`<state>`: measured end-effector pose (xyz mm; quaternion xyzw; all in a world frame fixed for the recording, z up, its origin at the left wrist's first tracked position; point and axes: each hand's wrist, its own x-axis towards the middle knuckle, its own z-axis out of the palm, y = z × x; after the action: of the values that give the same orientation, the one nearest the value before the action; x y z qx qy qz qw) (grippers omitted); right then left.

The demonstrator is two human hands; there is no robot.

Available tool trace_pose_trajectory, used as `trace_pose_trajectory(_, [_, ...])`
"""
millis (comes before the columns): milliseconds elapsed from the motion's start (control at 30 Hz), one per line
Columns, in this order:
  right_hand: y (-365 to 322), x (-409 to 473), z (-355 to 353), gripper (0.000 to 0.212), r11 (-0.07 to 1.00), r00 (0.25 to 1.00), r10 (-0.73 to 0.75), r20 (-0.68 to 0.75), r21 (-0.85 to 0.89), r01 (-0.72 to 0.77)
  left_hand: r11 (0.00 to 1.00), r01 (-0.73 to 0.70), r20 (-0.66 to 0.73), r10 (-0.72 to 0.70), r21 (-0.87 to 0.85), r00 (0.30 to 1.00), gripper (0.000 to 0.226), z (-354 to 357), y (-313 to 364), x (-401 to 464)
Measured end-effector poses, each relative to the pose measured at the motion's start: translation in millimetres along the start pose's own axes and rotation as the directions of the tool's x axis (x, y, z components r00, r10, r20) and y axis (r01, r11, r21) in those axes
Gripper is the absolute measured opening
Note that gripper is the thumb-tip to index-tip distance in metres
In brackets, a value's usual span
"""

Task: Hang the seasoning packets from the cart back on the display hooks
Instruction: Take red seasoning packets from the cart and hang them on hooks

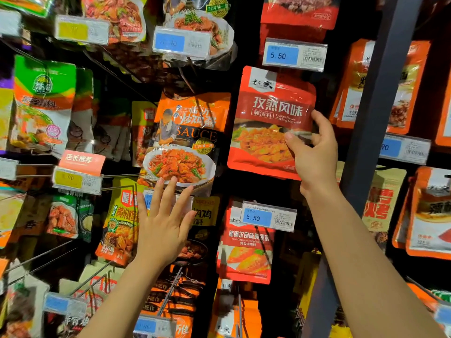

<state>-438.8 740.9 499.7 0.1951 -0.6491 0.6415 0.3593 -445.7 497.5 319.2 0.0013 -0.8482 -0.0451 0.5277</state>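
1. Right hand [314, 152], right of centre, pinches the lower right edge of a red cumin-flavour seasoning packet [268, 123]; its top hole and hook are hard to make out.
2. Left hand [163, 223], lower centre, fingers straight and spread, touches the bottom of an orange sauce packet [188, 140].
3. A blue price tag [294, 54] above reads 5.50.

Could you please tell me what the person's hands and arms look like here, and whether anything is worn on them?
Both arms are bare up to the frame's lower edge: no sleeves, gloves, watch or bracelet show. The left hand and right hand carry no visible rings. The fingernails are short and look unpainted.
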Motion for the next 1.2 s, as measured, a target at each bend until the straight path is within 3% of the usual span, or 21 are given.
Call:
trace_pose_trajectory(333, [-2.3, 16.1, -7.2, 0.06, 0.997, 0.998, 0.042, 0.046, -0.07, -0.039, 1.0, 0.011, 0.017, -0.011, -0.001, 1.0, 0.055, 2.0, 0.0, 0.4])
trace_pose_trajectory(500, [13.8, 25.1, 8.3, 0.06, 0.958, 1.0, -0.014, 0.004, -0.286, 0.015, 1.0, 0.03, 0.032, -0.03, -0.009, 0.999, 0.055, 1.1, 0.5, 0.1])
trace_pose_trajectory(667, [28.7, 33.0, 22.9, 0.06, 0.919, 0.998, 0.014, -0.059, -0.392, -0.036, 0.999, 0.035, 0.058, -0.035, 0.003, 0.998, 0.057, -0.6, -1.1, -0.1])
trace_pose_trajectory(900, [45.3, 37.6, 31.9, 0.065, 0.91, 0.997, -0.016, -0.078, -0.413, -0.018, 0.999, 0.044, 0.1, -0.046, 0.023, 0.994, 0.056, -11.3, 4.6, 2.3])
trace_pose_trajectory(1033, [47.4, 20.4, 28.4, 0.075, 0.885, 0.997, -0.067, -0.041, -0.465, 0.04, 0.992, 0.097, 0.098, -0.089, -0.076, 0.991, 0.053, -16.9, 8.5, 5.4])
trace_pose_trajectory(1200, [47.0, -56.0, 20.5, 0.056, 0.951, 0.978, -0.2, -0.059, -0.251, 0.179, 0.966, 0.03, 0.071, -0.012, -0.256, 0.997, 0.046, -44.6, 20.0, -0.4])
